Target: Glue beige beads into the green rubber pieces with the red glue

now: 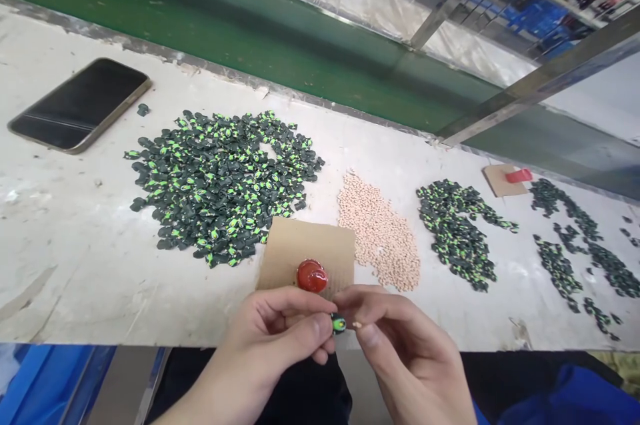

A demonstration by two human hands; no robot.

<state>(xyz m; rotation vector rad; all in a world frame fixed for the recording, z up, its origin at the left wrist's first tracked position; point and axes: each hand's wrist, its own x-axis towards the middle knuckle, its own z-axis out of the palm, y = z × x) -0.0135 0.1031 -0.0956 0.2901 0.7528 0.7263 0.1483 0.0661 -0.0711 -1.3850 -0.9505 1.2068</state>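
A small black-and-green part [339,324] sits low in the middle of the view, just over the near edge of the desk [75,265], pinched in the grip of the left hand [280,338] between thumb and forefinger. Touching it from the right is a tiny beige bead [357,325], pinched at the fingertips of the right hand [395,345]; the two hands meet there, grips pressed together on their pieces. Just beyond the fingers lies a square of cardboard [300,248] with a blob of red paste [313,276] on its near edge. Left of and behind the cardboard spreads a big heap of parts [220,178] (same black and green), some touching its edge. To its right lies a pile of beads [380,235], then a smaller heap [457,231], and farther right scattered clusters [575,245]. A second cardboard piece [500,179] carrying something red [519,175] sits near the far edge. A phone [80,105] lies face up at far left, well apart.
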